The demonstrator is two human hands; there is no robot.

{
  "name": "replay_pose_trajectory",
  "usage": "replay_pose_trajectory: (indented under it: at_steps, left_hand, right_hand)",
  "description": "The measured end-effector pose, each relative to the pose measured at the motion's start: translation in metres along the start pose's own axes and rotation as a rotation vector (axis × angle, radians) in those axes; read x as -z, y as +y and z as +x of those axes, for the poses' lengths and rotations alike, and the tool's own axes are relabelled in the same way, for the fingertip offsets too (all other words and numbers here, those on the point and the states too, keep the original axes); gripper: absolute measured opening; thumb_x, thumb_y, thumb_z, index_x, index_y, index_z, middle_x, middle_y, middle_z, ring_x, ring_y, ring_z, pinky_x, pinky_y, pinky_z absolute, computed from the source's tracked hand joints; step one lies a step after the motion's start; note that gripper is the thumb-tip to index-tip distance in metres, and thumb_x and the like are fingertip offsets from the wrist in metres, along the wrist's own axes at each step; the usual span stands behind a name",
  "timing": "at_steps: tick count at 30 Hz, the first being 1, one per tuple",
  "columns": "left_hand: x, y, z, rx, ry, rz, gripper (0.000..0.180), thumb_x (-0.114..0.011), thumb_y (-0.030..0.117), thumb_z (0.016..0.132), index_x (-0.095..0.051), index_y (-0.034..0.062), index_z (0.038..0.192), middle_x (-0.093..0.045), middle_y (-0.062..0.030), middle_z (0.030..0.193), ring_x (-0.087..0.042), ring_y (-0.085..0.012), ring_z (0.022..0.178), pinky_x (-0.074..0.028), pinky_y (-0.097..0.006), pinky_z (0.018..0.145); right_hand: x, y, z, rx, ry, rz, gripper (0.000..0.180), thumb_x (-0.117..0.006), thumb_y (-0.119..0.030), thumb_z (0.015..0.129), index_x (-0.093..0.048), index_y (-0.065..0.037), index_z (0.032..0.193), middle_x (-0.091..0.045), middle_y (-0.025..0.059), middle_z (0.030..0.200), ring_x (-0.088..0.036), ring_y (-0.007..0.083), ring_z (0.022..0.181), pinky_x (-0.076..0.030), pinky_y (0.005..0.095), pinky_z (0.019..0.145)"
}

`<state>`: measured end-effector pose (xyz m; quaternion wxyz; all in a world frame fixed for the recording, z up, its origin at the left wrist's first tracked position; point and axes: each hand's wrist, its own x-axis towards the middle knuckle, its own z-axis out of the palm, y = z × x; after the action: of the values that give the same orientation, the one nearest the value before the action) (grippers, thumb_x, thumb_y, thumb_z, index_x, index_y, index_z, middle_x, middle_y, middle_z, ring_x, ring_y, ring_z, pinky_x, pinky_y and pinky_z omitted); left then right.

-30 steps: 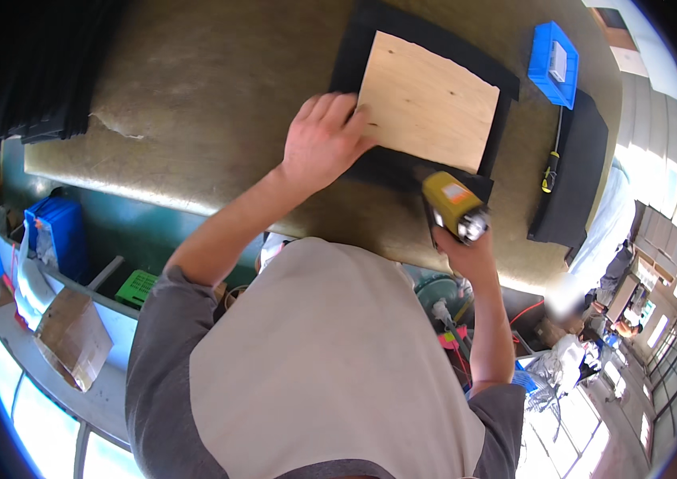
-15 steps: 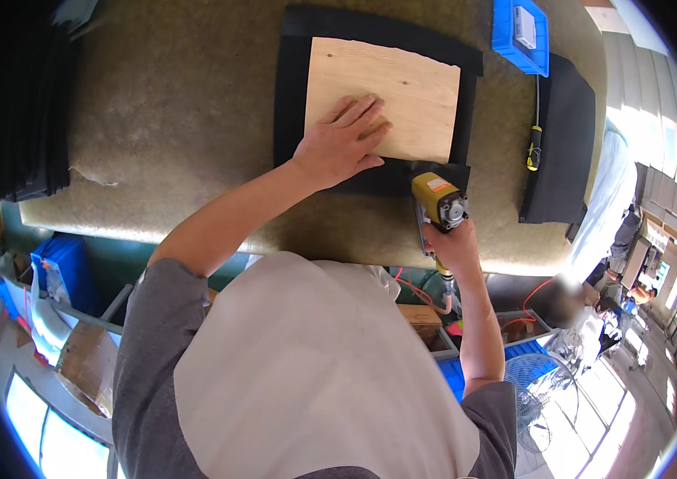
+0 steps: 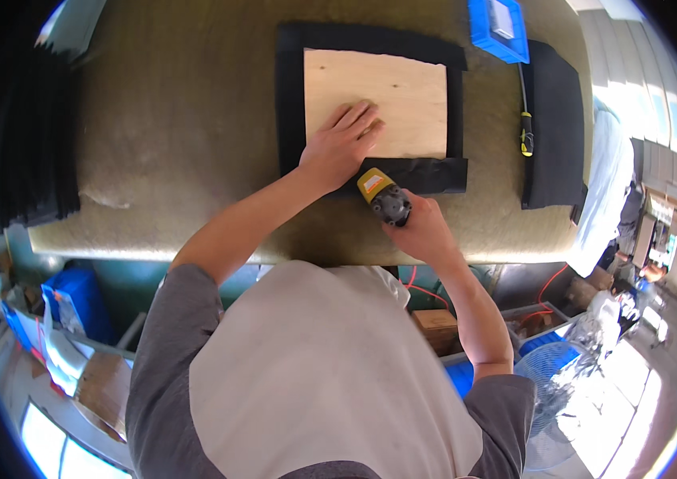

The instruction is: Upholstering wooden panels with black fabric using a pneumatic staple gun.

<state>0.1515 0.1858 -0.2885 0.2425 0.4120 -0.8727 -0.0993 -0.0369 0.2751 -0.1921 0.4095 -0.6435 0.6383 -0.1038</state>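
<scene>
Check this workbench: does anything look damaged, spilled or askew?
A pale, ragged mark on the brown tabletop, near its closest edge, left of the bare left hand, looks odd against the plainer surface; perhaps a tear or scuff. No spill shows.

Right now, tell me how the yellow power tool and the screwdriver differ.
The yellow power tool is gripped in the right hand; the screwdriver lies unheld near the blue bin. The yellow power tool is bulky and blocky, while the screwdriver is long and slim. Both show yellow with dark parts.
</scene>
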Motion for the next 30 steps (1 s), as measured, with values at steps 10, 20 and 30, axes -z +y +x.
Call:
replay_pose_trajectory:
  at_steps: [10, 20, 30]
  left_hand:
    - [0.017, -0.084, 0.097, -0.115, 0.133, 0.305, 0.047, -0.055, 0.036, 0.102, -0.056, 0.0176, 0.145, -0.045, -0.0167, 0.154, -0.041, -0.0346, 0.144, -0.030, -0.053, 0.120]
    - [0.039, -0.060, 0.018, 0.409, -0.242, 0.538, 0.062, -0.051, 0.050, 0.100, -0.044, 0.0195, 0.153, -0.042, -0.0257, 0.151, -0.045, -0.0425, 0.136, -0.041, -0.059, 0.107]
    - [0.085, 0.072, -0.103, 0.761, -0.410, 0.397, 0.060, -0.063, 0.049, 0.095, -0.058, 0.0088, 0.140, -0.061, -0.0229, 0.103, -0.066, -0.0434, 0.088, -0.055, -0.054, 0.074]
  right_hand:
    - [0.022, 0.028, -0.056, -0.162, 0.213, 0.101, 0.032, -0.074, -0.019, 0.076, -0.068, -0.002, 0.103, -0.071, 0.0250, 0.084, -0.070, 0.0428, 0.085, -0.056, 0.0472, 0.073]
    - [0.119, 0.148, 0.007, -0.050, 0.848, -0.578, 0.047, -0.075, -0.018, 0.086, -0.053, -0.008, 0.126, -0.068, 0.0205, 0.096, -0.068, 0.0410, 0.092, -0.055, 0.0518, 0.076]
    - [0.026, 0.109, 0.118, 0.266, 0.855, -0.236, 0.016, -0.076, -0.021, 0.084, -0.070, -0.010, 0.093, -0.064, 0.0083, 0.095, -0.065, 0.0313, 0.089, -0.051, 0.0470, 0.074]
